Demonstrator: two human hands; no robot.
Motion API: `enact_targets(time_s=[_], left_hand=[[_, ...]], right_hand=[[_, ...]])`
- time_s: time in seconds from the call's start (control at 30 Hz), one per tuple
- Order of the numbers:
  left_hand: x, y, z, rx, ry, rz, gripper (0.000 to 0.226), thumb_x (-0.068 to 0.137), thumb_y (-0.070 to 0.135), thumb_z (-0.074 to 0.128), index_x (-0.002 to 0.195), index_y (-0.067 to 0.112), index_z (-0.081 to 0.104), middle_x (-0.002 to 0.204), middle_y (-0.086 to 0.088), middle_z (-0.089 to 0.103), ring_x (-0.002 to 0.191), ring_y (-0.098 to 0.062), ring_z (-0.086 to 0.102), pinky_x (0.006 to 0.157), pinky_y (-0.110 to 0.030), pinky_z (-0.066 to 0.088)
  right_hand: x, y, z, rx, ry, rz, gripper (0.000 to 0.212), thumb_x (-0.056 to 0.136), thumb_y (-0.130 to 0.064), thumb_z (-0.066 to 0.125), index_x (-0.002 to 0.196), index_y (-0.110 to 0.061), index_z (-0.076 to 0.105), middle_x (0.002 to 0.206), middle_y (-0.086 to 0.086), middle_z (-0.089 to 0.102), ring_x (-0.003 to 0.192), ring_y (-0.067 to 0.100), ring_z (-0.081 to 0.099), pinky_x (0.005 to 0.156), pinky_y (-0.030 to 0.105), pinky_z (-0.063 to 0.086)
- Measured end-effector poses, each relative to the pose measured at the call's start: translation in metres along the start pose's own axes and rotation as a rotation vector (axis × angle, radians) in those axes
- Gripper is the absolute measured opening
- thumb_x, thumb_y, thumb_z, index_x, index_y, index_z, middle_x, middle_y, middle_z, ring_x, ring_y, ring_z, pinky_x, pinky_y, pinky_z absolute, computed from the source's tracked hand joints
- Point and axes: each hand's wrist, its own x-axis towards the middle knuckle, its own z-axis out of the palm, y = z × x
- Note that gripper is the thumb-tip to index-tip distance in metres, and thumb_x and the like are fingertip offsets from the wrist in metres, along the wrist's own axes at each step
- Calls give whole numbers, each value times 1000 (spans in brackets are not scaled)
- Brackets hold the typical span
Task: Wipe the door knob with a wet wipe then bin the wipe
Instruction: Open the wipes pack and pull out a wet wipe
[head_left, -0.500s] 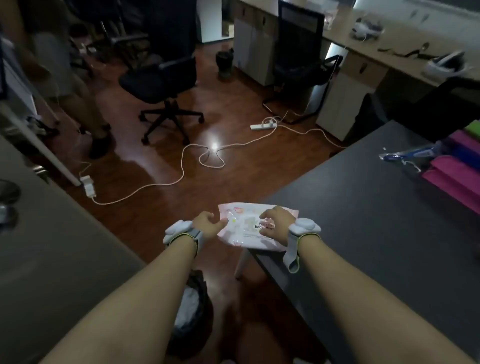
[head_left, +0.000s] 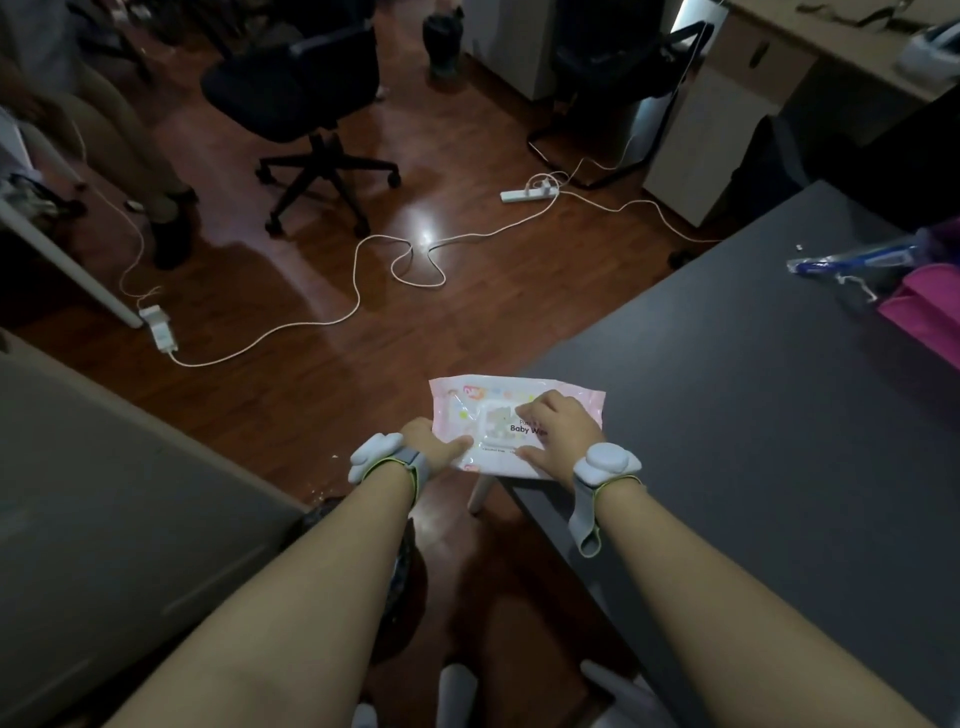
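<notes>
A pink wet wipe pack (head_left: 467, 410) lies over the near corner of the dark grey table (head_left: 727, 441), partly past its edge. My left hand (head_left: 436, 449) grips the pack's left edge, thumb on top. My right hand (head_left: 563, 431) holds the right half, with its fingertips on the white lid flap in the middle. The flap looks closed and no wipe is out. A bin with a black bag (head_left: 408, 571) stands on the floor below my left forearm, mostly hidden by it. The door knob is not in view.
A grey door panel (head_left: 104, 493) fills the left foreground. On the wooden floor are a white cable (head_left: 358, 291), a power strip (head_left: 527, 195) and a black office chair (head_left: 306, 88). A person's legs (head_left: 130, 145) stand at far left. Pink folders (head_left: 924, 306) lie on the table's right.
My view has tilted down and the knob at the left edge has dropped out of sight. Both hands stay on the pack, which has barely moved.
</notes>
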Motion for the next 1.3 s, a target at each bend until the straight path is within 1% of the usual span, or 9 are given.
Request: enact_targets(time_s=[0.37,0.5,0.67,0.8,0.87,1.03,1.13,1.23,1.3], left_hand=[[5,7,-2,195,19,-108,69,69,63,63,111,9,61,111,-12,67,100,-31,63,92,-41,52],[6,9,-1,225,8,-106,63,74,58,64,112,8,61,110,-11,68,98,-30,63,91,-39,52],[10,7,-1,206,-13,-101,60,77,53,64,115,7,60,115,-12,67,104,-31,62,96,-41,50],[11,3,-2,172,-59,-94,62,78,51,65,119,5,59,119,-13,65,108,-31,61,97,-40,49],[11,0,-4,141,-89,-102,62,78,52,65,118,5,60,119,-12,65,108,-30,61,98,-41,49],[12,-2,-6,29,-127,-92,57,76,49,69,112,5,65,114,-13,69,103,-30,65,96,-40,52],[12,-3,-6,-80,-149,-115,58,75,44,73,111,0,64,113,-17,69,103,-33,66,96,-42,52],[12,-2,-6,-163,-153,-126,58,76,44,72,108,-4,65,110,-20,70,100,-33,68,95,-43,54],[11,-1,-6,-219,-148,-127,58,77,44,72,107,-5,65,108,-22,70,98,-33,69,94,-43,54]], right_hand=[[8,0,-14,-113,-68,-84,42,91,-36,57,129,-18,57,128,7,56,115,29,50,93,33,39],[19,1,-25,-4,37,-31,31,97,-29,45,107,-12,69,109,11,65,104,31,60,84,33,43],[43,1,-31,83,199,110,27,94,-22,53,100,-4,72,92,14,44,93,34,54,73,30,38],[60,2,-26,159,77,301,37,92,-18,49,128,-9,55,114,17,46,106,34,49,88,36,41],[58,5,-23,123,4,270,44,92,-12,46,136,-10,46,130,21,46,117,36,50,97,38,40],[45,1,-18,56,-29,185,41,94,-12,44,135,-10,50,141,14,50,130,31,46,103,27,30],[36,-3,-15,41,111,178,45,92,-18,51,136,-13,47,147,11,39,136,31,35,109,38,31],[20,-10,-11,-111,312,77,34,86,-20,59,119,-10,59,124,14,55,112,35,50,89,42,40],[11,-15,-5,-86,275,3,25,85,-21,62,105,-7,64,108,15,60,99,36,54,82,43,42]])
